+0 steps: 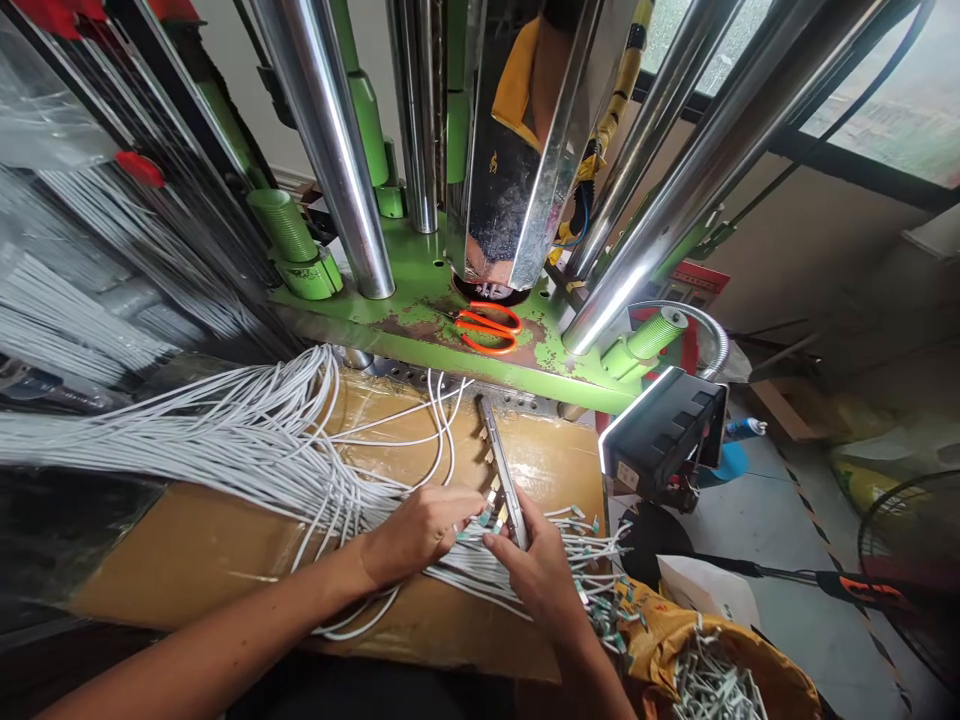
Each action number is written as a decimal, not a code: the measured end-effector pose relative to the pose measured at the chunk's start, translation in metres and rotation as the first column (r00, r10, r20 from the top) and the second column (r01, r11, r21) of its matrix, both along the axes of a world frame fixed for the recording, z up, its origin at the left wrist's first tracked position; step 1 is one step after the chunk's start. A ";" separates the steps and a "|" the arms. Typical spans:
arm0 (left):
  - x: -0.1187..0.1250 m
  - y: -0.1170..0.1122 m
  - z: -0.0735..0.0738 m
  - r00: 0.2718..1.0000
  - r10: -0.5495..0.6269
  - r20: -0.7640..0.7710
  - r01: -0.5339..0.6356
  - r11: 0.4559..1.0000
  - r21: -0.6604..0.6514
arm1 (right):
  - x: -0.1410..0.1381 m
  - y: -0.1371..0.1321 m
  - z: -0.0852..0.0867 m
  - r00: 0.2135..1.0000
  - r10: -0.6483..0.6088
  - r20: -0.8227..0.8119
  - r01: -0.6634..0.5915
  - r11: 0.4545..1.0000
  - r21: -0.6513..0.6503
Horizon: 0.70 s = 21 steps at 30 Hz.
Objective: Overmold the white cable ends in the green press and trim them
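My right hand grips the near end of a long, narrow grey metal bar, thumb on one side and fingers on the other. Small brass-coloured pieces stick out along the bar's left side. Close against that side, my left hand is closed in a pinch at a white cable's end with a small green-and-white connector; the fingertips partly hide it. Under both hands runs a thick bundle of white cables, whose connector ends fan out to the right across a brown covered tabletop.
Behind the table stands a green press with upright steel columns. Orange-handled scissors lie on its bed. At right are a lit lamp and a yellow sack holding white scraps.
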<state>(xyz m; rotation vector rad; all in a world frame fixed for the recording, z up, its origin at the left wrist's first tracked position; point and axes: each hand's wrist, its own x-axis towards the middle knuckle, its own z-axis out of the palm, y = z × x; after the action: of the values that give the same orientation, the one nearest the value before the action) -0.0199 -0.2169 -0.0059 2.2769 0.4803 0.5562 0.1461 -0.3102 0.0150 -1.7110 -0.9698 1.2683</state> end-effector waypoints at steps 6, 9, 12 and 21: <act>0.000 -0.001 0.001 0.997 0.072 -0.004 -0.072 0.997 0.001 | 0.001 0.001 0.002 1.000 0.009 -0.026 -0.008 1.000 0.014; 0.004 0.001 0.002 0.995 0.098 0.002 -0.098 0.995 -0.025 | 0.001 0.000 0.003 0.999 0.027 -0.031 -0.026 0.999 0.033; 0.009 0.001 0.004 0.989 0.148 -0.015 -0.149 0.983 -0.109 | 0.001 -0.001 0.003 1.000 0.015 -0.013 -0.015 1.000 0.027; 0.005 0.009 0.029 0.877 0.479 -0.040 -0.405 0.692 -0.597 | 0.000 -0.001 -0.001 0.999 -0.039 -0.034 0.039 0.999 -0.003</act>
<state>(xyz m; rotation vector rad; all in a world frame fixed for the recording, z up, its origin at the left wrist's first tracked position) -0.0146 -0.2079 0.0232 1.5068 1.0099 0.6606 0.1458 -0.3112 0.0141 -1.6963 -0.9115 1.2695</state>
